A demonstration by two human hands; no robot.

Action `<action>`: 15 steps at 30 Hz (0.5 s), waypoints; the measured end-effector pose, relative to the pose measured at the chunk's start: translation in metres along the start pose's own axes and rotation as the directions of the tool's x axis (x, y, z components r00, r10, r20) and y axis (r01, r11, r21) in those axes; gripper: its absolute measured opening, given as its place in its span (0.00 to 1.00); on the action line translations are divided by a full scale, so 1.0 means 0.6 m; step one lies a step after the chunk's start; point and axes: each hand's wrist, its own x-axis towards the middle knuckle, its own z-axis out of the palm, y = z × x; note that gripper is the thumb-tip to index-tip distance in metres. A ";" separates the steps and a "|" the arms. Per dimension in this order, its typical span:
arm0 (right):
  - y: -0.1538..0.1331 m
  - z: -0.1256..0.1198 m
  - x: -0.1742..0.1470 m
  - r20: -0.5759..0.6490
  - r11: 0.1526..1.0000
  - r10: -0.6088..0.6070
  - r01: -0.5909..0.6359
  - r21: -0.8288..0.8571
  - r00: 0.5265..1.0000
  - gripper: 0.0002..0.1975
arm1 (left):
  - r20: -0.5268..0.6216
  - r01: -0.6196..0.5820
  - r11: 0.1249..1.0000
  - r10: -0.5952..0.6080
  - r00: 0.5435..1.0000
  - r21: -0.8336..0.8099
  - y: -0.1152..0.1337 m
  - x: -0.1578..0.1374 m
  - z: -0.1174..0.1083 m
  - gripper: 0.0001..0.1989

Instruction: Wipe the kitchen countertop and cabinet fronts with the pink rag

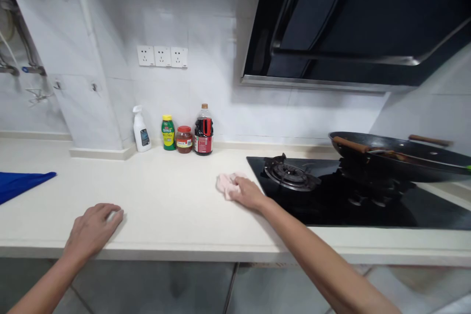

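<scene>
My right hand (250, 194) grips a crumpled pale pink cloth (227, 185) and presses it on the white countertop (165, 211), just left of the black gas hob (316, 213). Part of the cloth is hidden under the fingers. Over at the left, near the counter's front edge, my left hand (94, 225) rests on the surface with nothing in it. Its fingers are loosely bent and the thumb stands apart from them.
Along the back wall stand a white spray bottle (142, 132), a green bottle (168, 135), a red-lidded jar (184, 141) and a dark sauce bottle (203, 132). A wok (397, 154) sits on the hob's right, below the range hood (331, 24). Blue fabric (22, 184) lies far left.
</scene>
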 end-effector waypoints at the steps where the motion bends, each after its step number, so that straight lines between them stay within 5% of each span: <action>1: -0.014 0.000 -0.023 0.000 0.999 -0.037 0.037 0.013 0.999 0.19 | 0.001 -0.008 1.000 0.008 1.000 -0.001 0.002 -0.001 -0.002 0.26; 5: -0.022 -0.019 -0.130 -0.045 0.997 -0.075 0.076 0.020 0.996 0.14 | 0.022 -0.033 0.999 0.032 0.999 0.039 -0.002 0.001 -0.005 0.27; 10: 0.044 -0.045 -0.271 -0.163 0.998 -0.026 0.017 -0.055 0.986 0.10 | 0.017 -0.049 0.996 0.048 0.999 0.072 -0.021 0.015 0.006 0.26; 13: 0.127 -0.046 -0.359 -0.275 0.972 0.118 -0.168 -0.165 0.954 0.09 | 0.018 -0.055 0.994 0.053 0.998 0.097 -0.029 0.022 0.010 0.27; 15: 0.205 -0.058 -0.423 -0.336 0.902 0.304 -0.382 -0.199 0.891 0.11 | 0.016 -0.064 0.992 0.063 0.998 0.109 -0.038 0.029 0.015 0.28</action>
